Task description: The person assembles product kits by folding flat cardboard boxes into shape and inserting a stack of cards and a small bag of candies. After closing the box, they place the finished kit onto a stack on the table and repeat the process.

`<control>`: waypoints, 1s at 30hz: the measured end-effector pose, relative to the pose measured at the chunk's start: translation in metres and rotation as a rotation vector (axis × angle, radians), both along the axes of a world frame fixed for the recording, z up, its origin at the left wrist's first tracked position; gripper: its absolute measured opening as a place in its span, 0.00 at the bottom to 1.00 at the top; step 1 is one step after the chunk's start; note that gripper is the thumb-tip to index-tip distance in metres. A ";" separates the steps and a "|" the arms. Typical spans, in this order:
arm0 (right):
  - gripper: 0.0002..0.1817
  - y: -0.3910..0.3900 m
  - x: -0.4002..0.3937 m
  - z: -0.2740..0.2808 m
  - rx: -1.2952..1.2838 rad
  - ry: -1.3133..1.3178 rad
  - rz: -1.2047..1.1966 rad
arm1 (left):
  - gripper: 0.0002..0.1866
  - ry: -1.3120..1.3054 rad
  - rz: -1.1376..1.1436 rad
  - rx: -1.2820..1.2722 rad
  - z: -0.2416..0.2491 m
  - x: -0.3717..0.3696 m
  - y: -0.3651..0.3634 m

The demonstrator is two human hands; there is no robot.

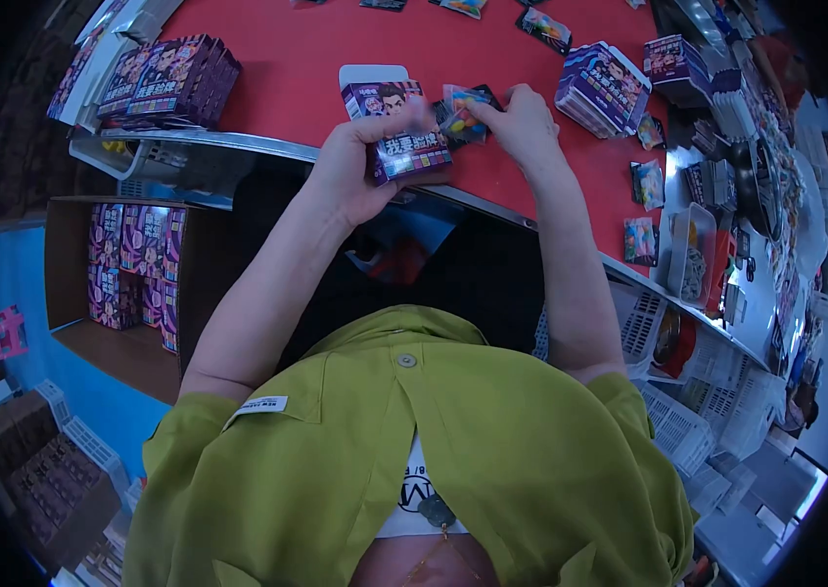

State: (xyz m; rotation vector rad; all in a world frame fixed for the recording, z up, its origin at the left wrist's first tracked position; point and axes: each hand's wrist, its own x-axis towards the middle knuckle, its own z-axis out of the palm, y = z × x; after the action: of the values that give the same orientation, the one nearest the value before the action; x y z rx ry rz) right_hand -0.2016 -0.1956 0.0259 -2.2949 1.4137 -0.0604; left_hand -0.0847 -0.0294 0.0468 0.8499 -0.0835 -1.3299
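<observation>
My left hand [360, 166] is wrapped round a purple printed box [412, 147] at the front edge of the red table [306, 44]. The box has a cartoon figure and large white characters on it, and its white end flap [372, 73] stands up at the far left. In my right hand [529, 122] a small clear packet with colourful pieces [466, 112] is pinched between thumb and fingers, close beside the box. The packet overlaps a dark piece behind it.
Purple boxes [174, 78] stand stacked at left, and flat purple cartons [602, 88] are piled at right. Several packets [646, 186] lie along the right edge near a clear tub [693, 249]. Below left, an open cardboard carton [120, 357] holds more purple boxes.
</observation>
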 end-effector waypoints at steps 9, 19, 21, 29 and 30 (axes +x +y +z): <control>0.24 -0.005 -0.001 -0.010 0.142 -0.395 0.046 | 0.23 0.020 -0.009 -0.032 -0.006 0.000 0.004; 0.23 -0.010 -0.013 0.024 0.394 -1.149 0.258 | 0.27 0.080 -0.413 -0.108 -0.002 -0.003 0.007; 0.28 -0.007 -0.013 0.030 0.326 -1.031 0.283 | 0.28 0.108 -0.444 -0.109 0.001 -0.009 0.004; 0.21 0.003 -0.021 0.034 0.162 -1.095 0.536 | 0.32 0.185 -0.417 -0.297 -0.007 -0.002 0.000; 0.21 0.005 -0.022 0.038 0.159 -1.096 0.538 | 0.33 0.054 -0.352 -0.273 -0.006 -0.001 -0.001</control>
State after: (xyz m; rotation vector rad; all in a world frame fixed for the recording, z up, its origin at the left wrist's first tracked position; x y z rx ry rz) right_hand -0.2239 -0.1902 0.0639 -1.8753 0.2308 -0.8445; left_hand -0.0855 -0.0300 0.0411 0.5824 -0.3782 -1.6250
